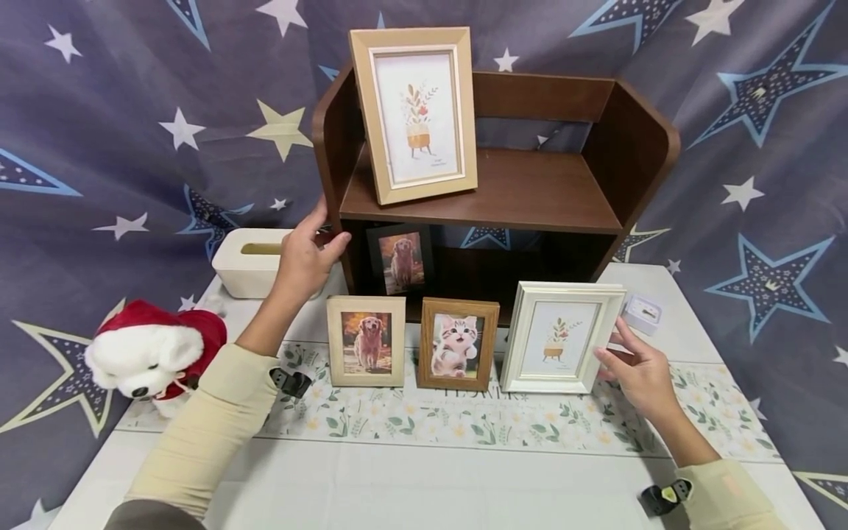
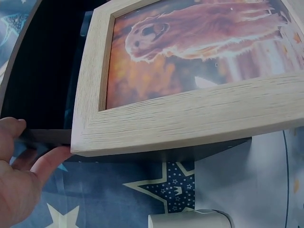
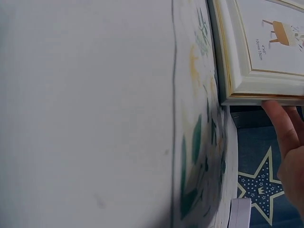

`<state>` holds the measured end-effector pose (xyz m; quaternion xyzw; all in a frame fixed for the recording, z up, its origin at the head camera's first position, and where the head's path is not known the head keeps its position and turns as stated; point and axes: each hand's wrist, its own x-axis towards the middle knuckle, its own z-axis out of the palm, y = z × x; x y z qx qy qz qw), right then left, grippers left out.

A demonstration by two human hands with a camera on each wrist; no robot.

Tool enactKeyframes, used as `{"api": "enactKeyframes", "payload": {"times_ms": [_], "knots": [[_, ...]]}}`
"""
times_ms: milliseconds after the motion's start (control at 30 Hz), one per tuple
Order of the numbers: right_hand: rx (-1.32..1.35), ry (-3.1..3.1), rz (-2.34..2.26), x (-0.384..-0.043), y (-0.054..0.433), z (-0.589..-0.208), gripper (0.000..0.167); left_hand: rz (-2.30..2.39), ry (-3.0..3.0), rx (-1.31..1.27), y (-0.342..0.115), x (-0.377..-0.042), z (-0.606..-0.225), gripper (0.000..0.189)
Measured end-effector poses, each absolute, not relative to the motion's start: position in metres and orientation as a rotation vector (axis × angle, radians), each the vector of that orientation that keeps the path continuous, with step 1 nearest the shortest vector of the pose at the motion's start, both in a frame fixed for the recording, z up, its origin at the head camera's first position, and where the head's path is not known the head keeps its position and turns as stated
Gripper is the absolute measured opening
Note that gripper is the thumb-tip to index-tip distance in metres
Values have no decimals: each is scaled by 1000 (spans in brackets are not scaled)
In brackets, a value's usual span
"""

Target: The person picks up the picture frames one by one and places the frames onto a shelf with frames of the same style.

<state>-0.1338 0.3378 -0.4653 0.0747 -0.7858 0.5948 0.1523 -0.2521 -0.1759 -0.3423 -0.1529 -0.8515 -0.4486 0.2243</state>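
My left hand (image 1: 306,254) grips the left side panel of a dark brown two-tier shelf (image 1: 563,184). In the left wrist view, its thumb and fingers (image 2: 50,161) meet the panel's edge behind a pale wood frame (image 2: 190,114) with a dog photo. My right hand (image 1: 639,368) holds the right edge of a white picture frame (image 1: 513,338), which stands on the table before the shelf. A brown frame (image 1: 424,353) with a kitten picture and the pale wood frame stand to its left. The farther fingertips of the right hand are hidden behind the white frame.
A large tan frame (image 1: 367,125) leans on the upper shelf; a black frame (image 1: 427,258) stands below. At left are a white tissue box (image 1: 245,280) and a plush dog (image 1: 149,346). A small lilac box (image 1: 641,316) sits at right on the table (image 1: 424,478).
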Motion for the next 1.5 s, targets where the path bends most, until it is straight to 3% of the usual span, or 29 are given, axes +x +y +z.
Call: {"api": "enactKeyframes", "payload": {"times_ms": [800,1500], "knots": [[267,-2211,1770,-129,341,-472,69,-1216,-2375,-438,-176,-248,-351,76],[340,-2106,1802,-133,345,-436,71,-1224,-2350,-456,-178,-251,-344,75]]}}
